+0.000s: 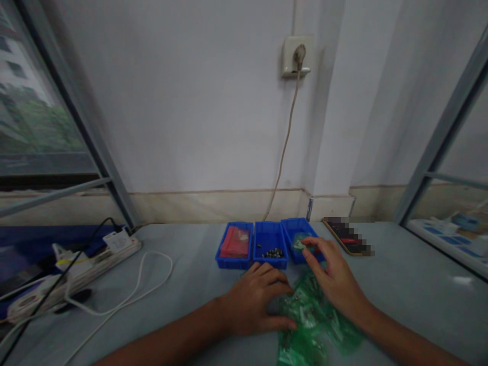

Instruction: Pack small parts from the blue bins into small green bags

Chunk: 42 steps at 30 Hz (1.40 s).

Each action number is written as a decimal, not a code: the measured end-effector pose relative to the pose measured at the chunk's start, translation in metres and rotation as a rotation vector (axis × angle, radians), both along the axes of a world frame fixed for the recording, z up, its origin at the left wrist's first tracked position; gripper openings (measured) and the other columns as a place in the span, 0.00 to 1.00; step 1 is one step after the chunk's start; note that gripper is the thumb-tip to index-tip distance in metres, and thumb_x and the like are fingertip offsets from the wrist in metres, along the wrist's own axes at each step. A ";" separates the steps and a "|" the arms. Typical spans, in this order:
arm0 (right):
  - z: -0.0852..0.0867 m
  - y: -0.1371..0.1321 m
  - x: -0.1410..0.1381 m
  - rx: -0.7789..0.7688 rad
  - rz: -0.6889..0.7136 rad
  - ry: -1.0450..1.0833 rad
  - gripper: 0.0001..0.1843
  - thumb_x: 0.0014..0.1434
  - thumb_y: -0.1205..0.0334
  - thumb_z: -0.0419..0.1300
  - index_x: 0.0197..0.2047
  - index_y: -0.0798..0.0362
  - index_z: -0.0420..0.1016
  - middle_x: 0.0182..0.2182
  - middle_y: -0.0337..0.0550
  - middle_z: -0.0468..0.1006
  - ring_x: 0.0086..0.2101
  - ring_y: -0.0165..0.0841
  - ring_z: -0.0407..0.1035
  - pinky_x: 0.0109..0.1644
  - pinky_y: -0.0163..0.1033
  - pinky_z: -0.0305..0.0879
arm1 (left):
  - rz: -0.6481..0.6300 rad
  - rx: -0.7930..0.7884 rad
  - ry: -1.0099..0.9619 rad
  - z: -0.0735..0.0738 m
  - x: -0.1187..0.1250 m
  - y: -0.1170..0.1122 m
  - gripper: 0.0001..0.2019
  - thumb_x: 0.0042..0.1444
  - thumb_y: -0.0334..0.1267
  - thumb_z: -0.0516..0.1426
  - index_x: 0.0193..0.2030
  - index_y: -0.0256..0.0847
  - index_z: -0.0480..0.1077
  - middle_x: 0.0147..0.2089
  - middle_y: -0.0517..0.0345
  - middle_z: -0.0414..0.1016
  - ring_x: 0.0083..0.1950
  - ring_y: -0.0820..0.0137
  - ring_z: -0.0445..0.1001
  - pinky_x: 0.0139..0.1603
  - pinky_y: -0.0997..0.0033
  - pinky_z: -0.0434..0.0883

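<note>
My right hand (pixel 335 274) reaches over the right blue bin (pixel 292 223), thumb and forefinger pinched at a small clear-green plastic bag (pixel 298 242). What is inside that bag is too blurred to tell. My left hand (pixel 261 297) rests low in front of the bins, its thumb and fingers apart, at the edge of a pile of green plastic bags (pixel 305 310). Small pieces show inside several of these bags. Dark and shiny small metal parts (pixel 273 252) lie in the middle blue bin (pixel 269 234). Red plastic bags (pixel 234 243) fill the left blue bin (pixel 233 263).
A phone (pixel 346 236) lies right of the bins. On the left, a white power strip (pixel 76 277) with plugs and a looping white cable (pixel 125 300) takes up the table. Behind, a cord (pixel 287 137) hangs from the wall socket (pixel 293 57). Metal frames stand at both sides.
</note>
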State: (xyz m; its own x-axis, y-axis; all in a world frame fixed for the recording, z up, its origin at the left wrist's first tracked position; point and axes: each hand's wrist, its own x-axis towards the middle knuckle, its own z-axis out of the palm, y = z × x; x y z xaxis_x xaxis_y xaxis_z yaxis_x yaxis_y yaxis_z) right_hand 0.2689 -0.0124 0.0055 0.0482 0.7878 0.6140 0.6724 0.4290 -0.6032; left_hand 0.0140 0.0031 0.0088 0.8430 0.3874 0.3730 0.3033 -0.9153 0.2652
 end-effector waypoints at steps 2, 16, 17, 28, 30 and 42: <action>-0.003 0.003 0.003 0.052 -0.040 -0.095 0.16 0.74 0.51 0.58 0.60 0.47 0.76 0.52 0.50 0.82 0.53 0.51 0.72 0.61 0.57 0.66 | 0.013 -0.004 -0.002 -0.001 0.000 0.001 0.24 0.65 0.58 0.67 0.60 0.46 0.76 0.56 0.51 0.81 0.56 0.57 0.76 0.57 0.59 0.68; -0.017 0.011 0.007 0.001 -0.144 -0.437 0.17 0.75 0.49 0.58 0.59 0.43 0.81 0.57 0.54 0.78 0.58 0.56 0.69 0.58 0.62 0.65 | -0.027 -0.047 -0.016 -0.002 0.000 0.001 0.28 0.62 0.59 0.69 0.60 0.45 0.74 0.57 0.51 0.80 0.57 0.57 0.75 0.58 0.60 0.68; -0.016 0.011 0.006 0.000 -0.134 -0.423 0.17 0.76 0.49 0.57 0.59 0.43 0.82 0.58 0.54 0.78 0.59 0.55 0.69 0.59 0.62 0.65 | -0.018 -0.058 -0.023 -0.003 0.000 0.002 0.26 0.62 0.58 0.69 0.59 0.44 0.74 0.55 0.51 0.80 0.56 0.57 0.75 0.58 0.61 0.69; -0.010 0.003 -0.002 0.045 -0.066 -0.271 0.18 0.74 0.52 0.59 0.64 0.45 0.71 0.59 0.55 0.74 0.61 0.55 0.69 0.64 0.63 0.62 | 0.084 -0.066 -0.038 -0.006 0.001 0.001 0.15 0.67 0.42 0.69 0.55 0.43 0.71 0.51 0.56 0.80 0.52 0.60 0.77 0.56 0.62 0.67; -0.006 0.000 -0.003 0.074 -0.030 -0.245 0.17 0.74 0.54 0.59 0.63 0.46 0.72 0.59 0.54 0.75 0.60 0.55 0.69 0.64 0.62 0.62 | 0.097 -0.061 -0.047 -0.009 0.001 0.002 0.13 0.69 0.40 0.68 0.55 0.43 0.71 0.51 0.56 0.81 0.52 0.60 0.78 0.57 0.62 0.67; 0.005 -0.021 -0.012 -0.021 0.371 -0.228 0.07 0.77 0.61 0.57 0.52 0.45 0.77 0.42 0.44 0.83 0.45 0.44 0.75 0.52 0.50 0.69 | 0.087 0.101 -0.200 -0.014 0.000 0.008 0.13 0.81 0.40 0.50 0.54 0.42 0.76 0.43 0.56 0.82 0.42 0.65 0.78 0.48 0.65 0.69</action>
